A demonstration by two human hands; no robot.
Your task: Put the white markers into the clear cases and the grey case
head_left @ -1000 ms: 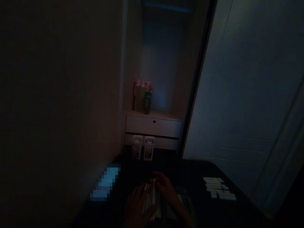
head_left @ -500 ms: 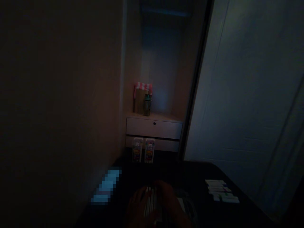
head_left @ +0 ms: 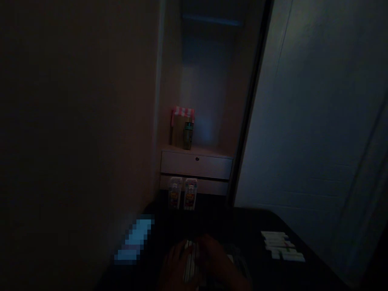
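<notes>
At the bottom of the head view, a bundle of white markers (head_left: pixel 189 262) stands lengthwise between my two hands in dim light. My left hand (head_left: pixel 173 264) is closed along the left side of the bundle. On the other side my right hand (head_left: pixel 218 258) has its fingers bent against the markers near their far ends. Partly under my right wrist lies what looks like a clear plastic case (head_left: pixel 241 258) with something pale in it. Darkness hides most of the fingertips.
More white markers (head_left: pixel 283 245) lie in a row on the dark table (head_left: pixel 230 220) at right. Two packed sets, a left pack (head_left: pixel 175 194) and a right pack (head_left: pixel 190 195), stand at the back. A pixelated bright patch (head_left: pixel 135 240) is at left. Behind is a cabinet with a bottle (head_left: pixel 188 136).
My right hand has shifted slightly over the markers, its fingers a little lower in view. The whole view has tipped slightly. The other things stay in place.
</notes>
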